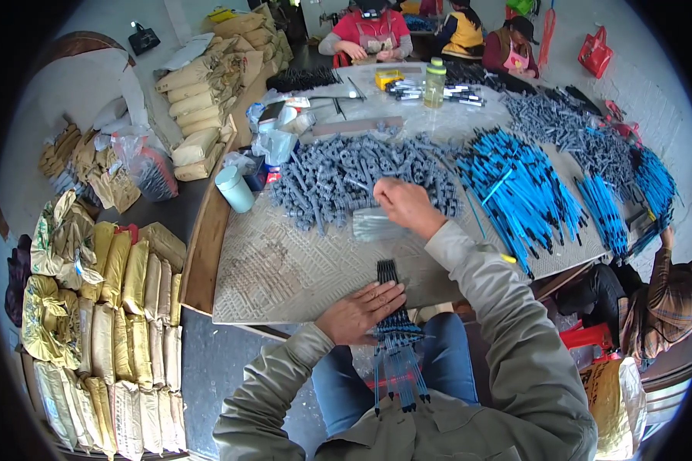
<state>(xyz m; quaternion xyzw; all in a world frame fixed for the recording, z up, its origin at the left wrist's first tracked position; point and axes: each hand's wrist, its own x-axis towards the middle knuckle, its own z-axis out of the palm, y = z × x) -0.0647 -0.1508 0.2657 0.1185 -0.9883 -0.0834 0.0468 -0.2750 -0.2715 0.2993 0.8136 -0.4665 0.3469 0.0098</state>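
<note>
My left hand (364, 312) lies flat with its fingers stretched out across a row of thin black-and-blue rods (397, 326) at the table's near edge. The rods' black ends (387, 270) point away from me on the tabletop; their other ends hang over my lap. Beyond, my right hand (410, 203) is closed, knuckles up, at the near side of a heap of grey plastic parts (315, 180). Its fingertips are hidden, so what they hold cannot be made out. A clear, flat plastic piece (378, 224) lies just below that hand.
Piles of blue-and-black rods (519, 188) cover the table's right side. A light-blue cup (234, 189) stands by the left wooden edge, a green-capped bottle (434, 83) farther back. Stacked sacks (123, 307) line the left. Co-workers sit across the table and at the right.
</note>
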